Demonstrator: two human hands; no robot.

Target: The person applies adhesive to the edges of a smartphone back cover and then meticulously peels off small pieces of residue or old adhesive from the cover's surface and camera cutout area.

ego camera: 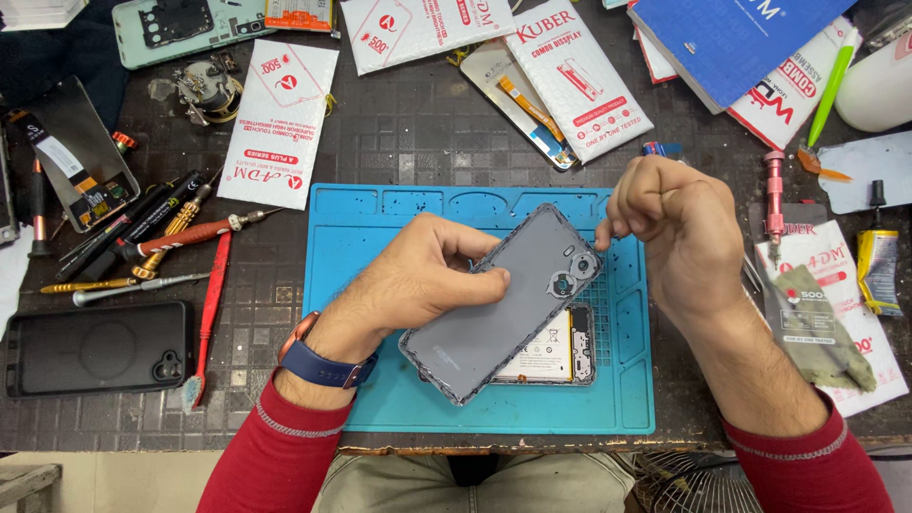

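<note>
**Two hands lifting a grey phone back cover over a blue repair mat**

We saw a dark, gridded workbench [427, 133] with a blue silicone repair mat [399, 399] at its centre, shallow tray pockets moulded along the mat's far edge. On the mat lay an opened phone [556, 353], its battery showing. Tilted above it was the grey back cover [494, 313], camera ring towards the right. Our left hand [427, 275] gripped the cover, fingers curled around its left edge and thumb pressed flat on its face. Our right hand [670, 228] was closed into a loose fist, its fingertips pinching the cover's upper right corner.

Behind the mat lay flat white rectangular packets with red print [275, 123], one long packet [579, 76] slanting over a display panel. A blue book [731, 38] sat far right. On the left were a black phone case [95, 347], then red-handled screwdrivers [180, 236]. A small yellow glue tube [879, 271] lay at the right edge.
</note>
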